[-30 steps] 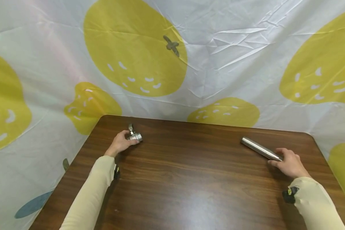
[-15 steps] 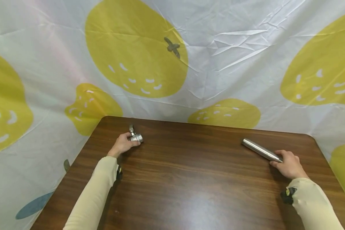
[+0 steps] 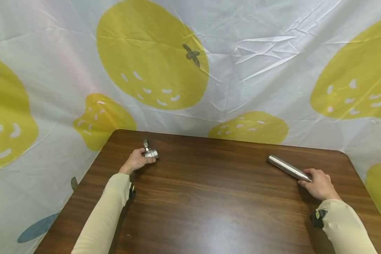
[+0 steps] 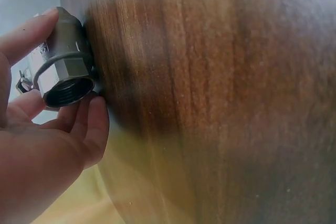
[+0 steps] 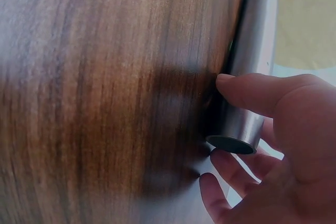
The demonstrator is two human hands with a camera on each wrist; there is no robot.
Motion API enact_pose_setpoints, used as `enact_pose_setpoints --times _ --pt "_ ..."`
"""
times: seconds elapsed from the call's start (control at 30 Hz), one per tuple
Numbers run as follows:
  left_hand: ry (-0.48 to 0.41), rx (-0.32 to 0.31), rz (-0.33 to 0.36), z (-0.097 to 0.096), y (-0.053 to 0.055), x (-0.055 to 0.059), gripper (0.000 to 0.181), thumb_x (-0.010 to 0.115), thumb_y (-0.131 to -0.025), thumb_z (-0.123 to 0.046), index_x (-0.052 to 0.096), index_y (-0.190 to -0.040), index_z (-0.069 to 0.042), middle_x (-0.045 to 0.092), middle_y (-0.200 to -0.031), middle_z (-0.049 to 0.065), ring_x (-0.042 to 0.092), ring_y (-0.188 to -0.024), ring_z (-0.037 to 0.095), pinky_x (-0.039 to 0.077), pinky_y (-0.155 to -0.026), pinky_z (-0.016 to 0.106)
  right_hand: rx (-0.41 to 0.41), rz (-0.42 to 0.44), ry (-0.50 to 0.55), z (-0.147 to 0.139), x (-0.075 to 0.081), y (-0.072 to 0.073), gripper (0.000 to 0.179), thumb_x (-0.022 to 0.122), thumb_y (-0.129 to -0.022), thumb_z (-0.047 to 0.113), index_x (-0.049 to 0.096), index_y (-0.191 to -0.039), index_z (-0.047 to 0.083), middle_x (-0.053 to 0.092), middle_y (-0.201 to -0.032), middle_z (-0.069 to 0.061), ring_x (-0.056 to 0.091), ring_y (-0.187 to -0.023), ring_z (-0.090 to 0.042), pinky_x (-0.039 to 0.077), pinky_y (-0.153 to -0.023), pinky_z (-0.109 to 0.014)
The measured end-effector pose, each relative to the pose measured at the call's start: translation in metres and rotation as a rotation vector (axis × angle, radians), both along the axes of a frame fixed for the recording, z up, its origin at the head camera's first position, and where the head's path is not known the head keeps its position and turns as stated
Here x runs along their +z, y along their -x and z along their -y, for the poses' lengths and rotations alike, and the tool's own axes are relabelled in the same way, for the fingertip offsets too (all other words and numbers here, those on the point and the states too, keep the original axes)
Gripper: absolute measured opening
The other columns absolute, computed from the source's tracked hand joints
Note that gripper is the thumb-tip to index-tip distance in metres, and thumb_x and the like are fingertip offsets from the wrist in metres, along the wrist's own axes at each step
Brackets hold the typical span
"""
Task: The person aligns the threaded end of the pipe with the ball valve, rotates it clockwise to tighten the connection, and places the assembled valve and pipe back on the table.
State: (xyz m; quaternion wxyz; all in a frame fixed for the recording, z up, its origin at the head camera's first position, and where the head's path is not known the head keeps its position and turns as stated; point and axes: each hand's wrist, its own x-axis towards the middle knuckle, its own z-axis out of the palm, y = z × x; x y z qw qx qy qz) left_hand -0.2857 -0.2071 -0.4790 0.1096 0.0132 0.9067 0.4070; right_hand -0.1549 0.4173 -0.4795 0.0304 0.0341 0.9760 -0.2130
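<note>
At the far left of the table, my left hand point(image 3: 136, 161) grips a silver ball valve point(image 3: 151, 153) whose lever point(image 3: 146, 144) sticks up toward the back. In the left wrist view, the thumb lies on the valve body point(image 4: 65, 59) and fingers curl under it, near its threaded hex opening point(image 4: 69, 92). Over at the right, my right hand point(image 3: 320, 185) holds the near end of a shiny steel pipe point(image 3: 286, 166) lying slantwise on the table. Seen from the right wrist, the thumb presses one side of the pipe point(image 5: 254, 40), and fingers, partly hidden, lie on the other.
The brown wood-grain table point(image 3: 209, 183) has rounded back corners. A white cloth printed with yellow fruit point(image 3: 152, 53) hangs right behind it and along both sides. A wide stretch of tabletop lies between the valve and the pipe.
The head view has tilted up slightly, so everything sits a little lower in it. Both hands keep their hold, with valve and pipe in the same places.
</note>
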Motion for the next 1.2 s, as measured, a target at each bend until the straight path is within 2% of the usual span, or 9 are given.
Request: enact_pose_setpoints --times 0.17,0.3,0.47,0.63,0.77,1.0,1.2 --pt "-0.034 -0.030 -0.013 0.0028 -0.0006 0.0001 0.059 0.079 -0.078 -0.024 0.055 -0.121 0.009 0.064 -0.099 0.017 0.054 -0.083 0.022 0.045 -0.074 0.031 0.006 -0.013 -0.008 0.0014 0.0011 -0.0007 0.053 0.067 -0.087 0.021 0.050 -0.123 -0.014 0.051 -0.118 -0.040 0.048 -0.104 -0.058 0.044 -0.076 -0.064" --pt "-0.038 -0.008 -0.002 0.0023 0.0017 -0.0039 0.054 0.078 -0.079 -0.019 0.055 -0.122 0.006 0.063 -0.103 0.017 0.053 -0.087 0.023 0.043 -0.077 0.031 0.027 -0.041 -0.009 0.0011 0.0003 -0.0018 0.052 0.066 -0.089 0.021 0.051 -0.121 -0.017 0.052 -0.116 -0.041 0.048 -0.104 -0.058 0.043 -0.081 -0.065" --pt "-0.029 -0.004 -0.005 0.0011 0.0016 -0.0063 0.053 0.075 -0.082 -0.015 0.052 -0.124 0.008 0.062 -0.105 0.017 0.053 -0.089 0.022 0.042 -0.076 0.027 0.042 -0.061 -0.004 0.0000 -0.0018 -0.0029 0.050 0.066 -0.091 0.021 0.052 -0.118 -0.018 0.053 -0.114 -0.040 0.049 -0.104 -0.056 0.041 -0.083 -0.064" --pt "-0.044 -0.002 -0.020 0.0012 0.0002 -0.0065 0.051 0.075 -0.083 -0.013 0.053 -0.125 0.006 0.061 -0.106 0.017 0.052 -0.090 0.023 0.041 -0.079 0.028 0.024 -0.037 -0.001 0.0002 -0.0020 -0.0030 0.050 0.064 -0.091 0.023 0.051 -0.120 -0.015 0.052 -0.116 -0.039 0.048 -0.104 -0.056 0.042 -0.077 -0.065" --pt "-0.065 0.004 -0.029 0.0014 -0.0006 -0.0075 0.051 0.075 -0.083 -0.012 0.053 -0.126 0.005 0.062 -0.107 0.017 0.053 -0.092 0.022 0.041 -0.080 0.028 0.012 -0.051 0.001 -0.0007 -0.0034 -0.0033 0.049 0.065 -0.091 0.025 0.053 -0.119 -0.014 0.055 -0.114 -0.038 0.052 -0.102 -0.054 0.044 -0.072 -0.063" --pt "-0.075 0.013 -0.033 0.0002 -0.0013 -0.0076 0.051 0.075 -0.082 -0.011 0.053 -0.125 0.006 0.061 -0.107 0.018 0.052 -0.091 0.023 0.042 -0.078 0.027 -0.003 -0.095 0.008 0.0000 -0.0029 -0.0065 0.050 0.066 -0.091 0.026 0.054 -0.117 -0.014 0.059 -0.108 -0.037 0.057 -0.094 -0.049 0.045 -0.074 -0.056" --pt "-0.054 0.045 -0.038 -0.0005 -0.0014 -0.0073 0.046 0.078 -0.080 -0.012 0.058 -0.117 0.005 0.061 -0.102 0.015 0.051 -0.086 0.022 0.041 -0.073 0.027 -0.029 -0.100 0.037 0.0017 -0.0013 -0.0087 0.052 0.064 -0.093 0.029 0.053 -0.119 -0.015 0.059 -0.107 -0.038 0.058 -0.090 -0.044 0.046 -0.074 -0.051"
